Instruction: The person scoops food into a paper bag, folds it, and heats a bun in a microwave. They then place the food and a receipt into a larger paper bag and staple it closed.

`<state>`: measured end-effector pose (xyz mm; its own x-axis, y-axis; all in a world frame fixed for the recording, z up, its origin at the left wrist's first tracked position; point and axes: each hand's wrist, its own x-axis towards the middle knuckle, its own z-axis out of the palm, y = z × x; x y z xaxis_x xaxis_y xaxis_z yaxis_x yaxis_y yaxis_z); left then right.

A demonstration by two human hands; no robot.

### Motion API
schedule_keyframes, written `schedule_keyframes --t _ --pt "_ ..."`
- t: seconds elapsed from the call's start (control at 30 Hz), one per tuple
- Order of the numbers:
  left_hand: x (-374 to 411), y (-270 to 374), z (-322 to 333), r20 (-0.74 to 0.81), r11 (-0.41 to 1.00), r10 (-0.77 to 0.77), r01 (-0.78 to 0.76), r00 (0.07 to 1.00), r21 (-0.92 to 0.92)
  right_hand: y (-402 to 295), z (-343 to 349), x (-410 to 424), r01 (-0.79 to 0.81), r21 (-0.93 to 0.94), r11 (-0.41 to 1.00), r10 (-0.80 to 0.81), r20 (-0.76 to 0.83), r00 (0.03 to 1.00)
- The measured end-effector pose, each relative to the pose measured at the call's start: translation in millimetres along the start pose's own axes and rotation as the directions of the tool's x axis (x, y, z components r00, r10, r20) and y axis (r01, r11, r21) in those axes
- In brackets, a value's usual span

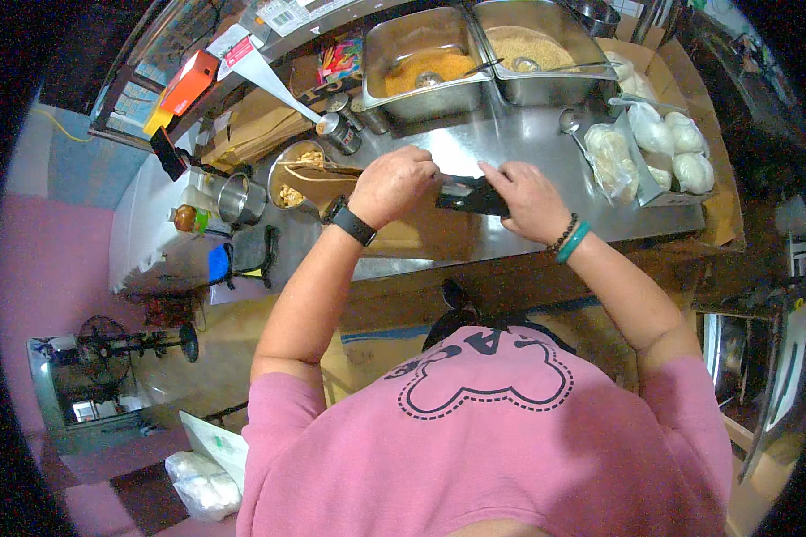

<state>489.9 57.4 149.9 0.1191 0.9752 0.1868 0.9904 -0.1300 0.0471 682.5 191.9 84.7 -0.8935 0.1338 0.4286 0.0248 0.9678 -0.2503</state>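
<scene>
Between my two hands, above the steel table (551,161), is a glossy black object (470,194), perhaps plastic; its exact kind cannot be told. My left hand (396,181) is curled around its left end, with brown paper-like strips (316,173) stretching from behind it over a steel bowl (274,181) of pale, chunky pieces. My right hand (527,201) grips the object's right end, thumb and forefinger towards the far side. Under the hands, near the table's front edge, lies a flat brown sheet (423,235), partly covered.
Two deep steel pans (416,107) of orange and pale grains, with ladles, stand at the back. A spoon (569,124) and bagged white round items (692,161) are at right. A can (339,134), a steel pot (242,199) and a bottle (187,219) stand left.
</scene>
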Motion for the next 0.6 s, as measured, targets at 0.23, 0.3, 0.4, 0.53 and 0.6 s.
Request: schedule_keyframes --t 0.23,0.3,0.4,0.53,0.6 --pt "2.1 8.1 8.6 0.057 1.0 0.01 -0.012 0.998 0.028 5.1 37.8 4.6 0.021 -0.136 0.991 -0.002 0.139 0.99" --pt "3.0 8.7 7.8 0.031 0.999 0.01 -0.011 0.999 0.043 9.7 38.9 6.2 0.001 -0.101 0.995 0.02 0.206 0.978" --pt "2.0 9.7 6.4 0.027 0.997 -0.035 0.034 0.999 0.071 20.5 47.3 8.2 -0.022 -0.091 0.996 0.045 0.254 0.966" --pt "-0.1 15.1 11.8 -0.004 0.991 -0.015 0.015 1.0 0.129 27.6 45.6 1.6 0.005 -0.052 0.999 0.009 0.271 0.963" --pt "-5.7 30.4 3.4 -0.123 0.992 0.054 -0.039 0.991 0.123 45.0 49.1 -8.0 0.057 0.116 0.992 -0.078 0.183 0.98"
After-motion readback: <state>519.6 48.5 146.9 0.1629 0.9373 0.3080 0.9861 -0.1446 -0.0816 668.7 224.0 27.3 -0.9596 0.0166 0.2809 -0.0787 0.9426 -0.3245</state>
